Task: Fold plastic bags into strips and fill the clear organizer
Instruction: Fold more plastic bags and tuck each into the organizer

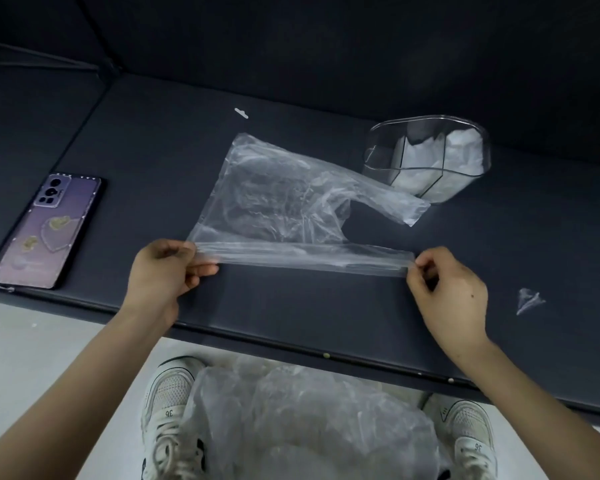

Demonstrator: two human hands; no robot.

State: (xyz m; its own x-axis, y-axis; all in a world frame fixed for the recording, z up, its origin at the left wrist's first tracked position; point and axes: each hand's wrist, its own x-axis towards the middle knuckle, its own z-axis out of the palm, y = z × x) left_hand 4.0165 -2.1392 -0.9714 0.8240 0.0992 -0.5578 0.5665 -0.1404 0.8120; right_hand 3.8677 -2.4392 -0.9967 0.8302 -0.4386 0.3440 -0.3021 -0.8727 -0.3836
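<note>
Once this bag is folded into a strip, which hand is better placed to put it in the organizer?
Right, probably. The clear organizer stands far right, on the side of the right hand; the left hand would have to cross over. Both now pinch the bag at its near fold.

A dark table carries everything. On its left side, near the front edge, lies a phone with the back side up. In the middle a clear plastic bag is spread out, one handle reaching toward the clear organizer, which sits at the right rear with white bags inside. A small white scrap lies behind the bag. A small folded plastic triangle lies at the right, well apart.
</note>
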